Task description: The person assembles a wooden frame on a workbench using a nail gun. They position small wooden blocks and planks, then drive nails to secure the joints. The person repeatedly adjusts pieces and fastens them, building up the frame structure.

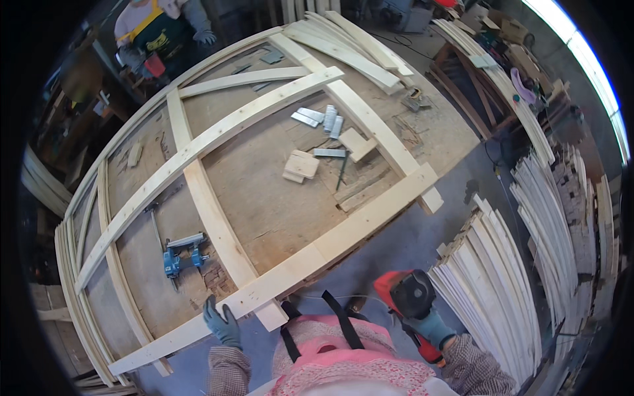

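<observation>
My left hand (223,323), in a grey-blue glove, lies on the near long board (290,267) of a pale wooden frame, fingers stretched over its edge and apart. My right hand (430,327), gloved alike, is wrapped round the handle of a red and black nail gun (411,294). The nail gun is held off the frame, to the right of my body. The frame's slats cross one another on a worn worktable (264,218). A short slat end (271,315) juts out under the near board beside my left hand.
A blue nail gun (185,254) lies inside the frame. Silver nail strips (330,119) and small wood blocks (300,165) lie farther off. Stacked pale slats (489,277) stand at the right. Loose boards (350,49) lie at the far end. Another person (162,33) stands at the far left.
</observation>
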